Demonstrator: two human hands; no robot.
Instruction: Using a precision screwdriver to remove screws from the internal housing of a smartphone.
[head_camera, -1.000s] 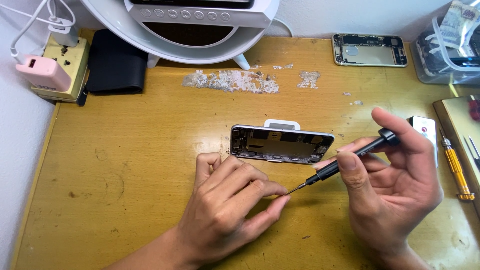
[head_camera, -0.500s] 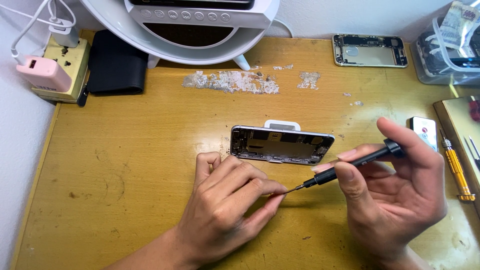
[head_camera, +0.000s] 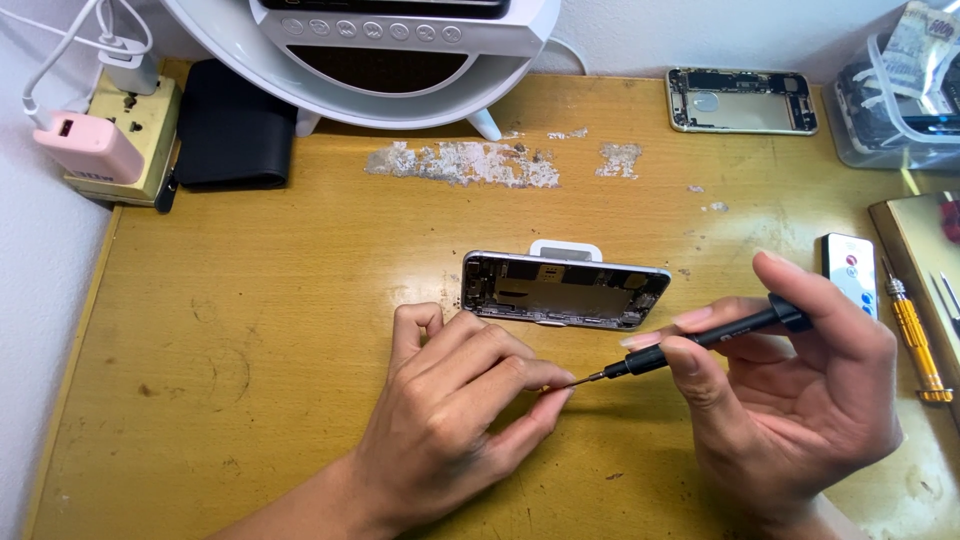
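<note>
While hands (head_camera: 790, 400) grip screwdriver (head_camera: 700, 340), plastic tub (head_camera: 890, 150) holds parts.

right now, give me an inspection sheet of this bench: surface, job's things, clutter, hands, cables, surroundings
surface: yellow wooden table, worn pale patch near the back
job's things: opened phone body propped on a white stand; black screwdriver
clutter: second phone shell, black wallet, small white remote, yellow-handled screwdriver, plastic box
hands: right hand grips the black screwdriver; left hand pinches at its tip
cables: white cable to pink charger on power strip
surroundings: white round lamp base, white wall
</note>
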